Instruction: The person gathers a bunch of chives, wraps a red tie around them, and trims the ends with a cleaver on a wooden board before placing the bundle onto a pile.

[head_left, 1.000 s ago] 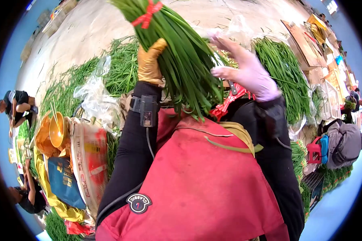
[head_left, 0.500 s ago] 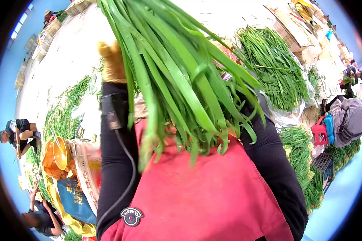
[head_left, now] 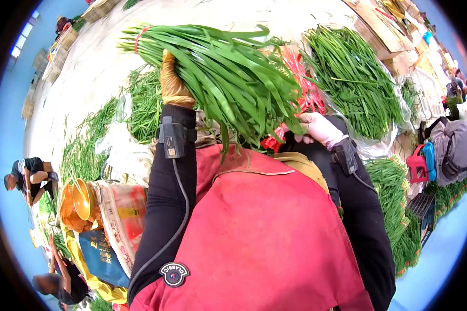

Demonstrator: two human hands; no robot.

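A large bunch of garlic chives (head_left: 228,72) lies across my left hand (head_left: 174,83), which wears a tan glove and is closed round its lower stalks. A red tie (head_left: 141,39) circles the pale stalk end at the left, and the leaves droop to the right. My right hand (head_left: 321,129), in a pale glove, is at the leaf tips with its fingers curled. What they pinch, if anything, I cannot make out. Red plastic strips (head_left: 306,83) lie just beyond the hand, and more red strip (head_left: 274,141) shows beside its fingers.
A big pile of loose chives (head_left: 350,78) rests on plastic at the right, with tied bunches (head_left: 386,192) nearer. More chives (head_left: 145,101), sacks (head_left: 120,212) and a yellow bowl (head_left: 82,199) are at the left. People sit at far left. A red stool (head_left: 416,166) stands right.
The chive bunch has come down and turned sideways, bringing its tied stalk end into view. My right hand, hidden behind the leaves before, now shows at their tips.
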